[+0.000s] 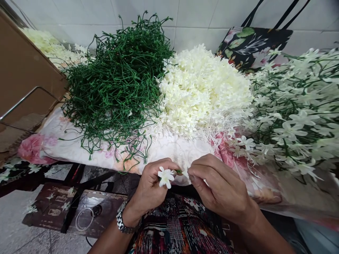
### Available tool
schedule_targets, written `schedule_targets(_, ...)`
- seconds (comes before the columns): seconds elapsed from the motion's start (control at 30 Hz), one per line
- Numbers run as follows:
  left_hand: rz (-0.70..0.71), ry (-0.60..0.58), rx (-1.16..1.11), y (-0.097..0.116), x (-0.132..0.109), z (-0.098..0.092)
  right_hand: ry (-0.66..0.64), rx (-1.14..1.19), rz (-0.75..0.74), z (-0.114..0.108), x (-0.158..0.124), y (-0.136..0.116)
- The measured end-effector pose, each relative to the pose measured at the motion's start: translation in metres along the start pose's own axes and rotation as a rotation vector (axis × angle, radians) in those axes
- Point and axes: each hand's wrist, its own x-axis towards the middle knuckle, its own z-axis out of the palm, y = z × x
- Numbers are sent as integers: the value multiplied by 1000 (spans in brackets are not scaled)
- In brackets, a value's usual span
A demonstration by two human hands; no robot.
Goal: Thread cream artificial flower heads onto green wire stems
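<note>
My left hand, with a metal watch on its wrist, is closed on a green stem that bears an open white flower. Close to its right, my right hand pinches a small white blossom at the green stem tip between the hands. Beyond them on the flowered cloth lie a tangled heap of green stems and, touching it on the right, a heap of loose white blossoms. Assembled white flowers on green stems are piled at the far right.
A cardboard box stands at the left edge, with pale flowers behind it. A black floral bag leans on the tiled wall. Below the cloth at left is a brown board with a clear ring.
</note>
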Motion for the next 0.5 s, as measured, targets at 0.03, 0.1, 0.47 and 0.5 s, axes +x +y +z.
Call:
schedule_targets(0.03, 2, 0, -5, -1, 0, 0, 2, -4, 1, -1, 1, 0)
schedule_targets(0.1, 10, 0, -8, -1, -1, 0, -1, -17, -6, -2, 2, -1)
schedule_targets(0.47, -51, -39, 31, 2, 1, 0, -120, -133, -83, -2, 5, -3)
schedule_targets(0.5, -73, -36, 15, 2, 1, 0, -127, -138, -84, -1, 5, -3)
